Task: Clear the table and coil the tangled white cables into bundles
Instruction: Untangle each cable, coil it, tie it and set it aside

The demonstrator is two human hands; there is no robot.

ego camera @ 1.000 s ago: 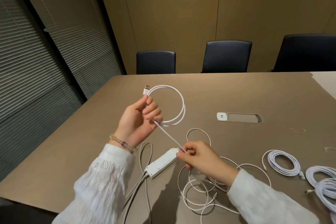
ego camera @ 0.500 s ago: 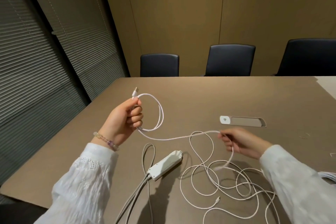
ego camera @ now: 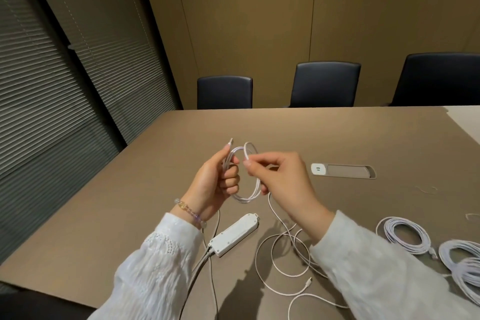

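Half a second ago my right hand [ego camera: 283, 179] was stretched out to the side with the white cable [ego camera: 246, 189] drawn taut between my hands; now it has come in close to my left hand [ego camera: 213, 182], and the slack has become a fresh loop laid against the coil.

From the head camera: my left hand is closed around one side of the coil, fingers curled over the strands, thumb up along them, with the cable's plug [ego camera: 230, 142] sticking out just above my thumb tip. The loops hang down and to the right of that fist. My right hand pinches the newest loop between thumb and forefinger, just beside my left fingertips, above the table [ego camera: 130, 215].

From below my right palm the rest of the cable drops to the table and sprawls in loose curves under my right forearm. A white power strip [ego camera: 233, 235] lies below my left wrist. Two finished bundles [ego camera: 407, 236] sit well off to the right of my right sleeve.
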